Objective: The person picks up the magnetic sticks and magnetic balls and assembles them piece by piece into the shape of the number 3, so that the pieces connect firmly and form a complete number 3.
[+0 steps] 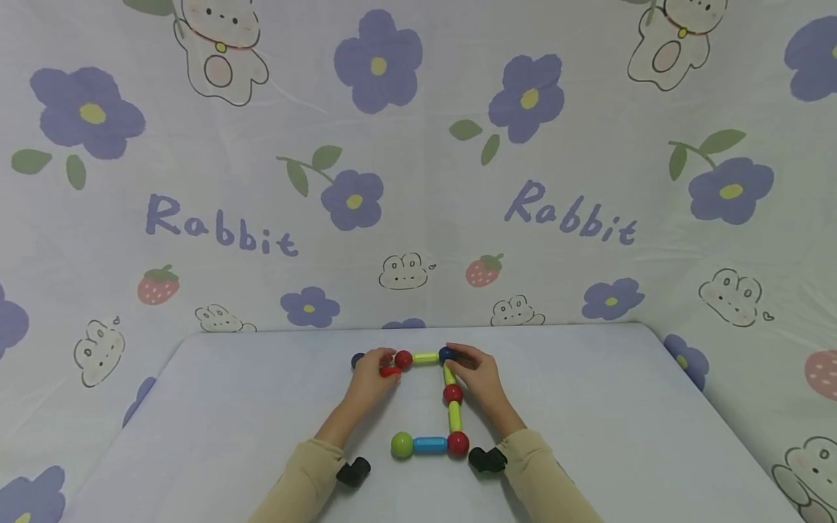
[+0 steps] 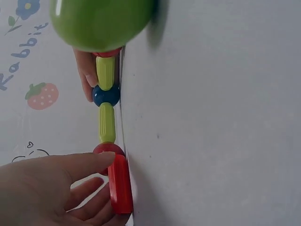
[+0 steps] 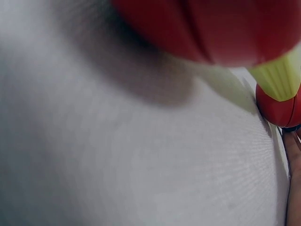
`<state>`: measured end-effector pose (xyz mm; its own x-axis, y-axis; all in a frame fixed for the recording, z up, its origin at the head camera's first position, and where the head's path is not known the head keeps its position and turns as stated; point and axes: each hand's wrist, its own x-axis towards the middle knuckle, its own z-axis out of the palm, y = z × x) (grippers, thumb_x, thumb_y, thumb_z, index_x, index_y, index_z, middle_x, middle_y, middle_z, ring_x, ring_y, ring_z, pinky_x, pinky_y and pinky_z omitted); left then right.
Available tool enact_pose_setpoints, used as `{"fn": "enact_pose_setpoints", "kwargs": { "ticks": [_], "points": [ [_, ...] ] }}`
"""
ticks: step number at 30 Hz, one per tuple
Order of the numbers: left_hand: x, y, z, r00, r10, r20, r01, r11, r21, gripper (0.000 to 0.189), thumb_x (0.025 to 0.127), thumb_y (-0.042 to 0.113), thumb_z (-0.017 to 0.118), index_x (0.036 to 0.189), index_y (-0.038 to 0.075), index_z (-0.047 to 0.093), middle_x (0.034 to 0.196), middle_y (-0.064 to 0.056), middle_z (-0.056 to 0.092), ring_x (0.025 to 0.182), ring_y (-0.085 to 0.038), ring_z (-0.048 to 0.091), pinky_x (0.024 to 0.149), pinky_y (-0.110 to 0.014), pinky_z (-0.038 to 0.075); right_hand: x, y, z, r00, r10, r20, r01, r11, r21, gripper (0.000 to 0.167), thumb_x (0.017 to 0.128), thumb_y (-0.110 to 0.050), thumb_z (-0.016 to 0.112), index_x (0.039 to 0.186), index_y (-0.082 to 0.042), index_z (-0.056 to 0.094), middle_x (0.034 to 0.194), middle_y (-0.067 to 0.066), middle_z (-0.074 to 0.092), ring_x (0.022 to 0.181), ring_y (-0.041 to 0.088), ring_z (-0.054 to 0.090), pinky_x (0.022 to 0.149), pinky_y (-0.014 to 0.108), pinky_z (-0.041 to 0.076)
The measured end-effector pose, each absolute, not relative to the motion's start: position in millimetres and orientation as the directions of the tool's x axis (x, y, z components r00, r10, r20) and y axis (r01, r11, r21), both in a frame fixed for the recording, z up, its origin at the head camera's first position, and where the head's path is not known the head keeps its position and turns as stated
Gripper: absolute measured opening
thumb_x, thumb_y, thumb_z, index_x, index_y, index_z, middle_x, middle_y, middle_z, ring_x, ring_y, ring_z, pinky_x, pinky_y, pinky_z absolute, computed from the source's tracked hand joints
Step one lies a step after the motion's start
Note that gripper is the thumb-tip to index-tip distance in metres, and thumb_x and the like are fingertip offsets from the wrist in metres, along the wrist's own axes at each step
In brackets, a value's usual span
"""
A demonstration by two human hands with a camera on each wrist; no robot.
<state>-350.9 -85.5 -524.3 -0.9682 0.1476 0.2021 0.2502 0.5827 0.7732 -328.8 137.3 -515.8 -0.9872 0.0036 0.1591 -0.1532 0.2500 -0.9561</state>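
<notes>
A chain of toy balls and rods lies on the table. My left hand (image 1: 368, 376) pinches a short red rod (image 2: 121, 184) beside a red ball (image 1: 403, 359), with the thumb over the rod's end by the ball. From that ball a yellow rod (image 1: 426, 357) runs to a dark blue ball (image 1: 447, 354). My right hand (image 1: 480, 374) grips this blue ball, index finger behind and thumb in front. More yellow rods and red balls (image 1: 453, 394) come down toward the front, where a blue rod (image 1: 429, 444) leads to a green ball (image 1: 402, 444).
Another dark blue ball (image 1: 357, 360) shows partly behind the left hand. A white cloth covers the table (image 1: 229, 436), and a patterned curtain (image 1: 425, 181) hangs behind it. Black wrist cameras (image 1: 354, 472) stick out from both sleeves, near the front balls.
</notes>
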Motion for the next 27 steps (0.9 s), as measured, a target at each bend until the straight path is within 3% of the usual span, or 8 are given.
{"fn": "enact_pose_setpoints", "kwargs": {
  "ticks": [10,27],
  "points": [
    [-344,-91,-528,-0.966,0.121,0.226,0.254,0.591,0.766,0.043,0.076,-0.010,0.072,0.117,-0.002,0.063,0.104,-0.016,0.069,0.102,-0.030,0.065,0.095,-0.044,0.053,-328,138,-514,-0.987,-0.002,0.162,-0.157,0.254,-0.954,0.038,0.091,-0.008,0.066,0.129,-0.001,0.061,0.135,0.019,0.060,0.124,0.034,0.059,0.104,0.041,0.047],
    [-336,-96,-527,-0.974,0.062,0.219,0.217,0.534,0.817,0.035,0.077,-0.009,0.073,0.110,-0.001,0.067,0.101,-0.016,0.070,0.096,-0.027,0.066,0.085,-0.038,0.056,-328,138,-513,-0.988,-0.001,0.155,-0.150,0.248,-0.957,0.039,0.091,-0.007,0.066,0.129,0.000,0.060,0.134,0.020,0.060,0.124,0.034,0.059,0.104,0.040,0.048]
  ]
}}
